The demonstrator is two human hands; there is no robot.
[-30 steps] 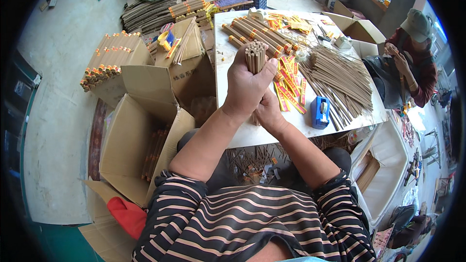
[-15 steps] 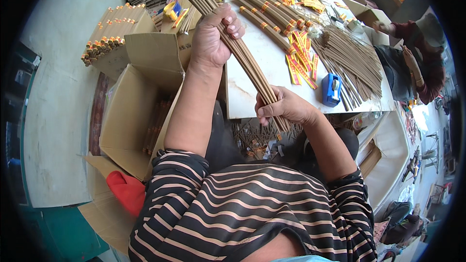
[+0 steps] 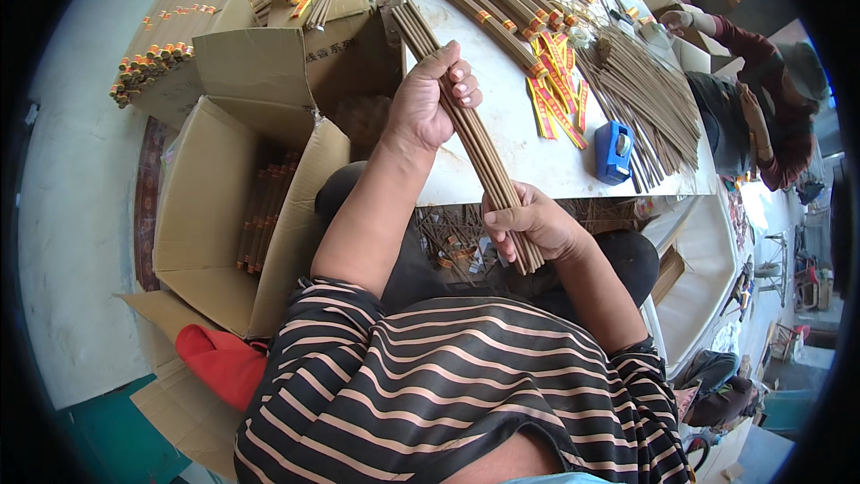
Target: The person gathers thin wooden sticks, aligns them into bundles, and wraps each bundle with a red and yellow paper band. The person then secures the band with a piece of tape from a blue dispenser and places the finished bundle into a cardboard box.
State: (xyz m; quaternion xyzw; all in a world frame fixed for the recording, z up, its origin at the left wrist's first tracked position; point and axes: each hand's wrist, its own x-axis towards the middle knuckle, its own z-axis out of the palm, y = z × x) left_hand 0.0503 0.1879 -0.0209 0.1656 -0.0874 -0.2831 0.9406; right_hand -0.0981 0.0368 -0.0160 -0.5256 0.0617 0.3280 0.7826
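A bundle of brown incense sticks (image 3: 477,142) slants between my hands, its far end up and to the left. Toward that far end my left hand (image 3: 432,94) is closed around the bundle. My right hand (image 3: 528,222) grips it by the near end, thumb lying across the sticks, in front of the table's edge. Finished bundles with red-and-yellow bands (image 3: 491,16) lie on the white table (image 3: 452,177) beyond. Beside them are loose printed paper strips (image 3: 557,94), a blue tape dispenser (image 3: 614,152) and a spread pile of loose sticks (image 3: 647,94).
An open cardboard box (image 3: 202,193) at my left has banded bundles inside. Behind it, more bundles (image 3: 175,22) are stacked on another box. A red cloth (image 3: 222,360) hangs by the box flap. Another person (image 3: 775,112) works at the table's right end. Stick scraps litter the floor below.
Both hands have come lower and nearer to me with the sticks, which now stand a little steeper. The left hand has also moved right. The view has shifted slightly.
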